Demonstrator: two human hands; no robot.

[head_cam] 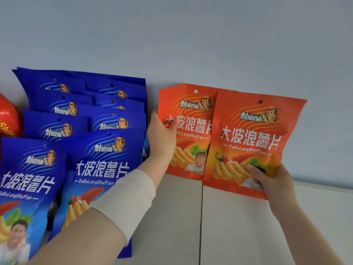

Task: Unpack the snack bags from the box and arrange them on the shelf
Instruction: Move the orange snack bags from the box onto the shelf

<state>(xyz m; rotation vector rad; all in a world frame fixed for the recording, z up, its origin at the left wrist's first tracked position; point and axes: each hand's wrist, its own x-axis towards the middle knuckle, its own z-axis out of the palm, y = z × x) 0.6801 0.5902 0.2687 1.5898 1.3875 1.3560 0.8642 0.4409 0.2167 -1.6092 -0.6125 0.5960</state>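
Two orange snack bags stand upright against the pale wall on the white shelf (238, 226). My left hand (162, 134) grips the left edge of the far orange bag (191, 115), thumb across its front. My right hand (271, 180) pinches the bottom right corner of the near orange bag (250, 138), which overlaps the first bag's right side. Several blue snack bags (91, 131) stand in rows on the left of the shelf. The box is out of view.
A shiny red bag (7, 119) shows at the far left edge behind the blue ones. A seam (201, 217) runs front to back across the shelf under the orange bags. White shelf surface extends to the right of them.
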